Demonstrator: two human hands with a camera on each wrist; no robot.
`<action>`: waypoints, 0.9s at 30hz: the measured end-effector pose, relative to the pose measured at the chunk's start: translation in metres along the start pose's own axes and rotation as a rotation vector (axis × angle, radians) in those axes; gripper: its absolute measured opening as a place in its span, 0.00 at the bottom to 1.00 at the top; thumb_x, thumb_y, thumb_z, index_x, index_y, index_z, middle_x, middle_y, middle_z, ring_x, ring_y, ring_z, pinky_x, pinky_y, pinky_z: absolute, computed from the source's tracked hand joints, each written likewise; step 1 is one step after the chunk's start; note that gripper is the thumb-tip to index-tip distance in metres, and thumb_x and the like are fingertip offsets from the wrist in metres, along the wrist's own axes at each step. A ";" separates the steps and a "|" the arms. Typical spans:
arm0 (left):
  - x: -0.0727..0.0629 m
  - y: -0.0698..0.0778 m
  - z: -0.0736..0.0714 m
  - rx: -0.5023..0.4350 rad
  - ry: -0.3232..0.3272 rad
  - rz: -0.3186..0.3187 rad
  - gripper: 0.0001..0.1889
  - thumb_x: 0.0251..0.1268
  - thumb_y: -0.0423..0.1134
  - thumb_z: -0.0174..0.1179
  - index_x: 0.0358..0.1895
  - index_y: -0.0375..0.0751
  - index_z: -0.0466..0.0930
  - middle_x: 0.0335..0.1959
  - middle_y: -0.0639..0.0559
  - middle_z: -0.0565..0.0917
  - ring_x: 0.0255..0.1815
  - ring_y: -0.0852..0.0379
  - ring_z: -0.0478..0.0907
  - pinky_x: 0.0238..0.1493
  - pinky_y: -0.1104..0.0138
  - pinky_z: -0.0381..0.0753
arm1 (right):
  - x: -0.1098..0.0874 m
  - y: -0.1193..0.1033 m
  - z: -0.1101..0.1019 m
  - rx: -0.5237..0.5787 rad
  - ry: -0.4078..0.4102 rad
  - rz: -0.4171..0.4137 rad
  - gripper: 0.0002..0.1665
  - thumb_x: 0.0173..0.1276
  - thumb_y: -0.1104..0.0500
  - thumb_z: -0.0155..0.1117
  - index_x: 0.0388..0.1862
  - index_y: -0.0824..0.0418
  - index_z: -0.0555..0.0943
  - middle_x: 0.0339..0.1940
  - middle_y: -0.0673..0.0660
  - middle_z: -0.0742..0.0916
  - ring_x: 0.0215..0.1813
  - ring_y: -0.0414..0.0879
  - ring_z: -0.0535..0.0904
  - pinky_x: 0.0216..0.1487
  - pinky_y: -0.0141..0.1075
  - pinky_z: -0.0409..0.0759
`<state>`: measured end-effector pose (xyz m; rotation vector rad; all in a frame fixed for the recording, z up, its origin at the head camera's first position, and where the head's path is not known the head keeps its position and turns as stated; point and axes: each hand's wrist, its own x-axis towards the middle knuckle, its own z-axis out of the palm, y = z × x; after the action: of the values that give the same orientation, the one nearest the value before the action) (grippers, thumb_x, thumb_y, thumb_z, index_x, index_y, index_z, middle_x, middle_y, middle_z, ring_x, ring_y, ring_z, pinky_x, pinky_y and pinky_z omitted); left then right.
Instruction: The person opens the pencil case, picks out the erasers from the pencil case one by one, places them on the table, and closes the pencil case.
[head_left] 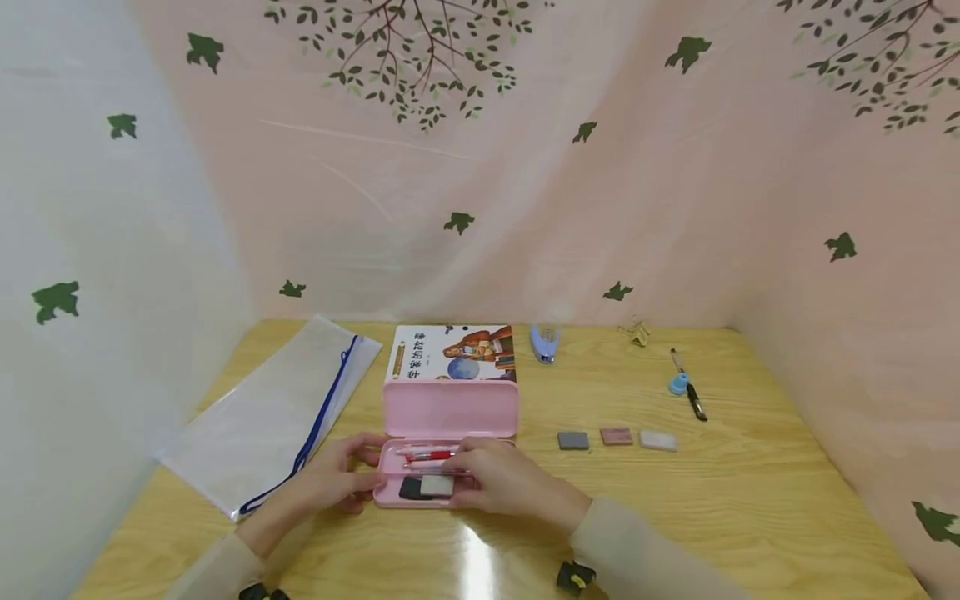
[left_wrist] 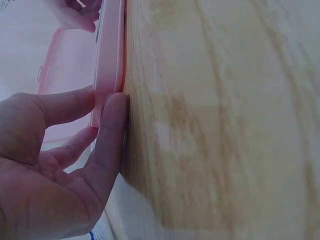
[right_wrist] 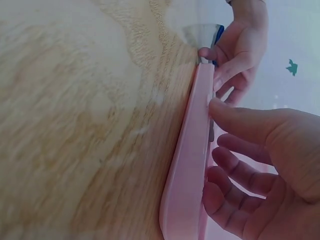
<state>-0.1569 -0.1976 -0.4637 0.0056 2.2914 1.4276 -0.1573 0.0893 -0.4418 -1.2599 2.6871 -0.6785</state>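
Note:
A pink pencil case (head_left: 378, 492) lies on the table with its lid (head_left: 450, 408) raised. My left hand (head_left: 333, 475) holds the case's left end; in the left wrist view, thumb (left_wrist: 114, 120) and fingers pinch its corner. Inside are a red pen (head_left: 431, 455), other slim pens, a black eraser (head_left: 411, 488) and a white eraser (head_left: 437, 486). My right hand (head_left: 502, 479) reaches over the right part of the case, covering it. In the right wrist view its thumb (right_wrist: 232, 117) is at the near rim, the bent fingers spread beside it, and nothing shows between them.
A book (head_left: 472, 350) lies behind the lid, a clear zip pouch (head_left: 262, 408) on the left. Rightward are a blue stapler (head_left: 544, 343), grey (head_left: 573, 441), pink (head_left: 617, 436) and white erasers (head_left: 657, 441), a gold clip (head_left: 639, 333), a black pen (head_left: 696, 402) and a blue cap-like piece (head_left: 678, 383).

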 end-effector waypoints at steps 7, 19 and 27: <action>-0.001 0.000 -0.002 -0.010 -0.008 -0.006 0.29 0.63 0.34 0.71 0.67 0.41 0.73 0.49 0.44 0.80 0.31 0.50 0.79 0.26 0.57 0.84 | 0.003 0.000 0.001 -0.009 -0.007 0.018 0.20 0.62 0.51 0.77 0.52 0.55 0.89 0.37 0.46 0.84 0.33 0.33 0.71 0.36 0.25 0.69; -0.001 0.002 -0.003 -0.001 -0.008 -0.019 0.29 0.63 0.33 0.70 0.67 0.42 0.73 0.49 0.44 0.79 0.31 0.50 0.79 0.26 0.57 0.84 | 0.006 -0.002 0.005 0.000 -0.023 0.053 0.16 0.64 0.50 0.76 0.49 0.53 0.89 0.38 0.43 0.86 0.35 0.31 0.74 0.39 0.25 0.72; -0.001 0.002 -0.003 -0.003 -0.001 -0.030 0.28 0.63 0.32 0.70 0.67 0.41 0.74 0.49 0.44 0.80 0.30 0.50 0.79 0.26 0.58 0.84 | 0.007 -0.008 0.004 0.020 -0.025 0.083 0.16 0.63 0.52 0.77 0.48 0.54 0.89 0.38 0.44 0.86 0.35 0.32 0.74 0.39 0.25 0.73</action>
<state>-0.1578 -0.1998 -0.4602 -0.0291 2.2792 1.4155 -0.1549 0.0780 -0.4410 -1.1371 2.6886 -0.6720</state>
